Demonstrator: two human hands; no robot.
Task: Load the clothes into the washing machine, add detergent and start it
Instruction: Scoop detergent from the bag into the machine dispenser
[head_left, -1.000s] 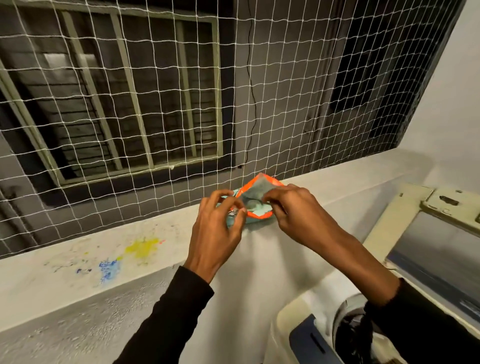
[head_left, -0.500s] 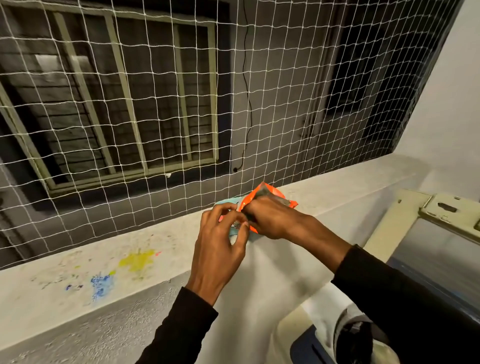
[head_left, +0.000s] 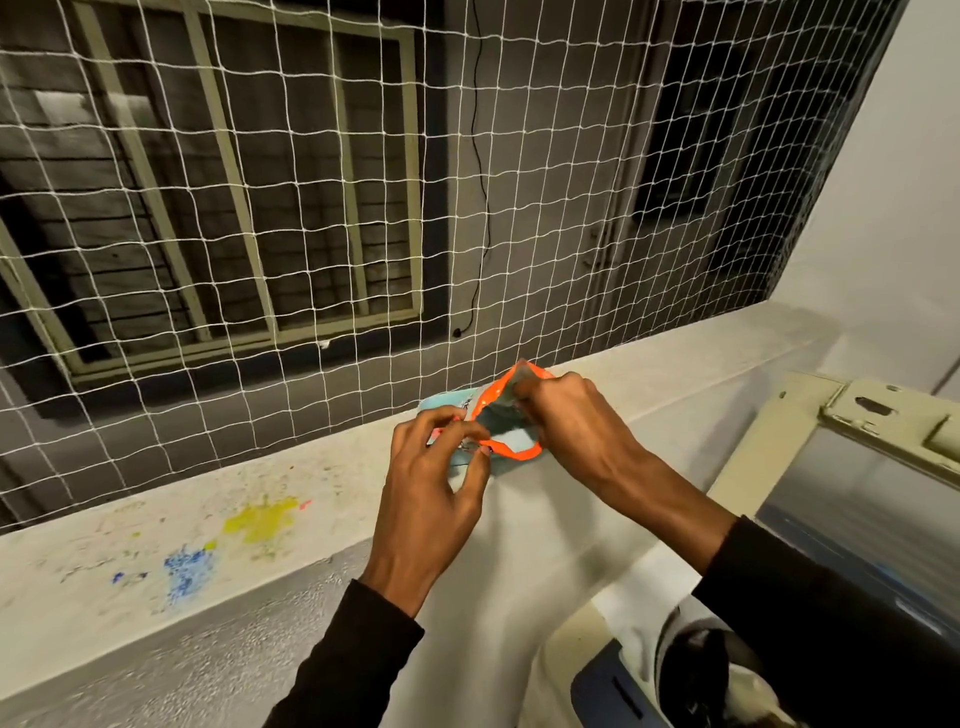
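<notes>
A light-blue detergent pouch (head_left: 506, 435) with an orange rim lies on the white ledge (head_left: 311, 499), its mouth spread open. My left hand (head_left: 434, 483) pinches the near-left edge of the mouth. My right hand (head_left: 569, 421) grips the far-right edge of the rim, fingers curled over it. The washing machine (head_left: 592, 670) shows at the bottom right, with its raised lid (head_left: 852, 467) on the right and dark clothes (head_left: 691, 670) inside the tub.
A white net (head_left: 363, 208) stretches above the ledge, with a barred window and a dark wall behind it. Yellow and blue paint stains (head_left: 223, 545) mark the ledge at the left. A white wall (head_left: 883, 208) rises on the right.
My right hand pulled the pouch's far edge back to the right, so the mouth now gapes wider. The left hand kept its pinch. The view shifted slightly.
</notes>
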